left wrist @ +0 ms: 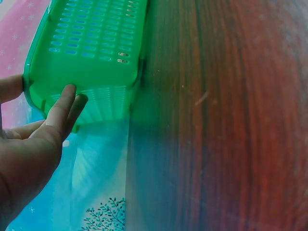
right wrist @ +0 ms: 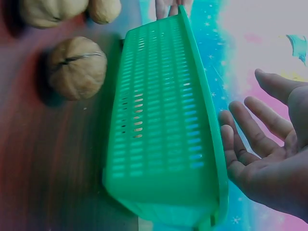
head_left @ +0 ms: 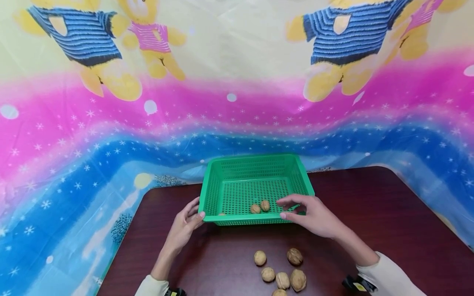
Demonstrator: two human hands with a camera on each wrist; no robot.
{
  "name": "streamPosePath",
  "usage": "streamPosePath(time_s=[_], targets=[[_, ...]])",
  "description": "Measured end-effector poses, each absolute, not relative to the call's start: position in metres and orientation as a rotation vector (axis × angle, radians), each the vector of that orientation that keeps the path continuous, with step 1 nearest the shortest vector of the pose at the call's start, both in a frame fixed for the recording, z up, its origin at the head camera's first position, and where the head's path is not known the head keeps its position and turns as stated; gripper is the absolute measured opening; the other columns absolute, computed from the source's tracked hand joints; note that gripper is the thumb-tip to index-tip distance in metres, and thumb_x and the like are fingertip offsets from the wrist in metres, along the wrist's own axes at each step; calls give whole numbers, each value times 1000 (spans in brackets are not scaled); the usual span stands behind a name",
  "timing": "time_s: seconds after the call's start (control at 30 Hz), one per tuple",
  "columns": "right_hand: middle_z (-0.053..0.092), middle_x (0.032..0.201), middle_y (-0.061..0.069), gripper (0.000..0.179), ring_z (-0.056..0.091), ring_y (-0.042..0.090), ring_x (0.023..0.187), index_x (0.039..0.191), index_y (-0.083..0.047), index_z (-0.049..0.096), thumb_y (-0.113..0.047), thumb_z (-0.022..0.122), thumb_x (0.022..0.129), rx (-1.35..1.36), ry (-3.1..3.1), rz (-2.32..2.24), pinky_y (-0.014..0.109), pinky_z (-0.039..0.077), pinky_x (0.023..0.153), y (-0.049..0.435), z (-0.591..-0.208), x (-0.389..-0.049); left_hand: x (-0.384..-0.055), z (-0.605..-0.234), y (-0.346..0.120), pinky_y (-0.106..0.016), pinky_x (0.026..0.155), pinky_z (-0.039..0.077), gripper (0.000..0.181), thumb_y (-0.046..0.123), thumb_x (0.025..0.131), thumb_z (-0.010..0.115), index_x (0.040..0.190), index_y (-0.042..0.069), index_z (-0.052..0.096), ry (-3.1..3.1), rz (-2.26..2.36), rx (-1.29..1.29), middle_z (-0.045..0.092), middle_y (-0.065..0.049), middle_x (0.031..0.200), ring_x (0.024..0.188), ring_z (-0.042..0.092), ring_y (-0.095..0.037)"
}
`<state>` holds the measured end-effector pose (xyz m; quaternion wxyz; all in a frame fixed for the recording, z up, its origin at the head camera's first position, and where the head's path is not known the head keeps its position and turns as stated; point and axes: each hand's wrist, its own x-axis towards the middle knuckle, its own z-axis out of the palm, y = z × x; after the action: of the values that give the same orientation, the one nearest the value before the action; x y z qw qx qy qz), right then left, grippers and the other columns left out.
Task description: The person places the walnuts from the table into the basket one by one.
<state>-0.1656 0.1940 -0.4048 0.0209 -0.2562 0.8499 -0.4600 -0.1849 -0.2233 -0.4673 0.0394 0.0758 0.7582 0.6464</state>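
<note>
A green plastic basket (head_left: 255,220) with slotted walls stands on the dark wooden table. My left hand (head_left: 184,225) holds its front left corner, thumb over the rim and fingers against the outer side wall, as the left wrist view shows. Above the front right rim, my right hand (head_left: 314,213) has loosely bent, spread fingers with nothing between them. Two walnuts lie on the basket's floor, a left walnut (head_left: 255,209) and a right walnut (head_left: 265,205); the front rim mostly hides another at the left. In the right wrist view a walnut (right wrist: 77,68) sits before the basket.
Several loose walnuts lie on the table in front of the basket, among them a darker walnut (head_left: 294,256) and a large walnut (head_left: 298,280). A printed cloth (head_left: 237,107) with bears and snowflakes hangs right behind the table (head_left: 370,205).
</note>
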Motion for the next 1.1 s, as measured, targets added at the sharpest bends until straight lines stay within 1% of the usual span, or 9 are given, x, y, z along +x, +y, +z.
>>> streamPosePath(time_s=[0.17, 0.3, 0.5, 0.63, 0.7, 0.77, 0.87, 0.97, 1.1], targets=[[76, 128, 9, 31, 72, 9, 109, 133, -16, 73, -26, 73, 104, -786, 2596, -1487, 29, 63, 84, 206, -407, -145, -184, -466, -224, -38, 107, 60, 67, 22, 110, 63, 168, 6, 33, 2337, 1974, 237, 53, -30, 156, 137, 63, -44], [78, 121, 4, 30, 71, 5, 101, 131, -13, 74, -24, 75, 103, -804, 2586, -1501, 28, 63, 78, 212, -413, -130, -184, -466, -224, -36, 106, 61, 67, 23, 110, 64, 168, 8, 34, 2344, 1968, 227, 54, -29, 156, 137, 63, -43], [78, 116, 0, 25, 71, 2, 97, 127, -21, 76, -24, 76, 102, -818, 2581, -1477, 26, 61, 75, 219, -434, -118, -183, -465, -225, -34, 105, 61, 66, 26, 110, 64, 168, 11, 35, 2376, 1936, 213, 54, -27, 157, 138, 63, -42], [78, 118, 8, 27, 71, 0, 98, 127, -19, 75, -25, 77, 102, -831, 2555, -1453, 25, 61, 74, 224, -449, -115, -182, -464, -225, -37, 105, 61, 66, 25, 110, 63, 168, 10, 34, 2383, 1936, 218, 55, -28, 156, 137, 63, -43], [77, 119, 13, 29, 71, 0, 99, 128, -13, 75, -25, 77, 101, -839, 2524, -1452, 25, 61, 73, 226, -456, -115, -183, -464, -225, -38, 105, 61, 66, 24, 110, 63, 168, 9, 34, 2379, 1942, 219, 55, -28, 156, 137, 64, -43], [77, 119, 14, 33, 71, 2, 99, 129, -8, 74, -24, 78, 101, -843, 2490, -1447, 25, 62, 72, 227, -463, -116, -183, -464, -225, -37, 105, 61, 66, 24, 110, 63, 168, 9, 34, 2373, 1949, 219, 55, -29, 156, 137, 64, -43], [77, 118, 11, 38, 71, 6, 98, 130, -2, 73, -25, 79, 100, -852, 2463, -1418, 25, 61, 71, 227, -472, -116, -183, -464, -224, -36, 105, 61, 66, 24, 110, 64, 168, 9, 35, 2369, 1951, 212, 55, -28, 156, 137, 64, -43], [76, 114, 6, 40, 71, 9, 96, 130, -2, 74, -26, 81, 98, -862, 2466, -1383, 23, 59, 68, 226, -479, -115, -182, -465, -223, -37, 106, 61, 66, 24, 110, 63, 168, 9, 35, 2368, 1950, 210, 55, -28, 156, 136, 64, -42], [75, 111, 2, 41, 68, 6, 92, 130, -3, 74, -24, 83, 96, -860, 2462, -1350, 22, 57, 63, 225, -483, -113, -182, -466, -222, -37, 106, 61, 66, 23, 110, 64, 168, 9, 35, 2363, 1955, 208, 56, -28, 155, 135, 65, -41]])
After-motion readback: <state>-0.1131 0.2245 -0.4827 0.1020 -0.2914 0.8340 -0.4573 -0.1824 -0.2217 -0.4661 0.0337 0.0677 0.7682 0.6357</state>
